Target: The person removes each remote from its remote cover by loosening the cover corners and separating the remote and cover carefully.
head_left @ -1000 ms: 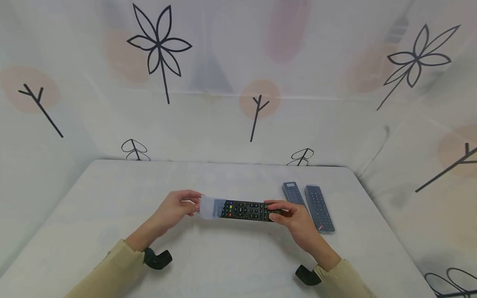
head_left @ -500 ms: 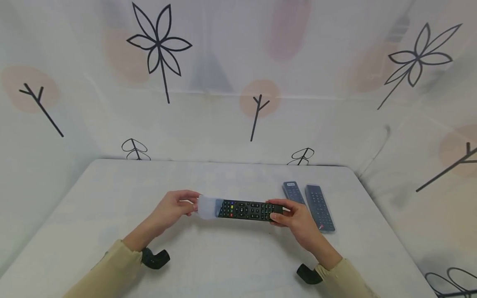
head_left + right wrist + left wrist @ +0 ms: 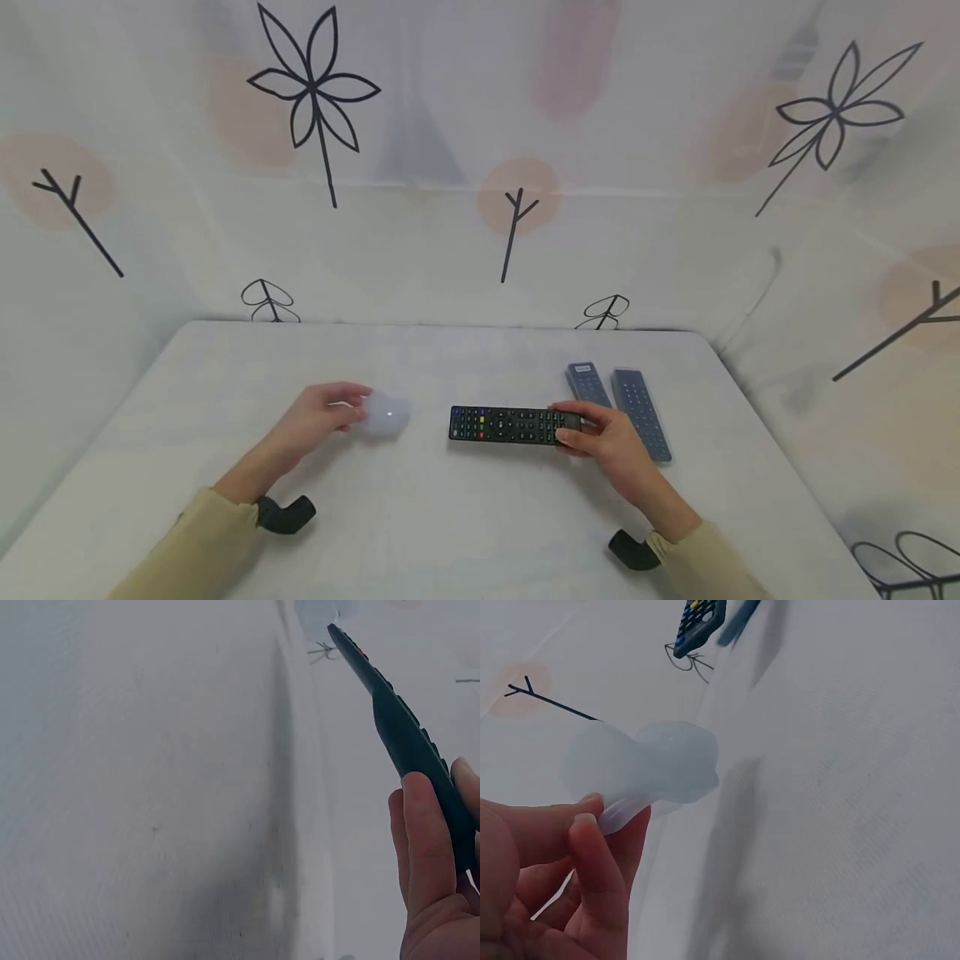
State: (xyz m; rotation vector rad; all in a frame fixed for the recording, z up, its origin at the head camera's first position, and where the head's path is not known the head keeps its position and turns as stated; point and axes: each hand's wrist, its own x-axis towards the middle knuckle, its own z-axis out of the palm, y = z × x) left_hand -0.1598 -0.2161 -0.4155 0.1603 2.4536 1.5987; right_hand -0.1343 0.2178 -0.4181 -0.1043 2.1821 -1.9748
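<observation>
My right hand [image 3: 617,443] grips a black remote control [image 3: 502,424] by its right end, buttons facing up, above the table. In the right wrist view, fingers lie under the remote's back [image 3: 405,727] and the thumb is on its button side. My left hand [image 3: 313,419] pinches a translucent, whitish soft sleeve [image 3: 386,416] between thumb and fingers. The left wrist view shows the sleeve [image 3: 652,765] bunched and bent beyond the fingertips. A gap separates sleeve and remote, whose whole left end is bare.
Two other remotes, one smaller [image 3: 587,383] and one longer [image 3: 642,412], lie side by side at the table's right and look bluish, as if covered. The white table [image 3: 420,517] meets a patterned cloth backdrop [image 3: 420,250] at its far edge.
The sleeve has come off the remote's left end as my left hand moved left with it. My right hand and the remote have shifted slightly right.
</observation>
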